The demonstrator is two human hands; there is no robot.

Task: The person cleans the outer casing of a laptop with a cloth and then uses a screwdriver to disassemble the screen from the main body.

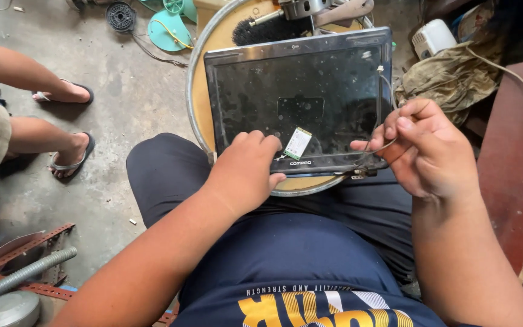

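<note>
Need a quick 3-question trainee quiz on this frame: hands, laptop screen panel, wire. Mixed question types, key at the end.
1. True or false: the left hand presses on the lower edge of the dark laptop screen panel.
2. What does the right hand pinch? A) the thin grey wire B) the black brush C) the small green card
3. What does the panel lie on?

Key:
1. True.
2. A; the wire runs along the panel's right side.
3. A round tan tabletop with a metal rim, against the person's lap.
</note>
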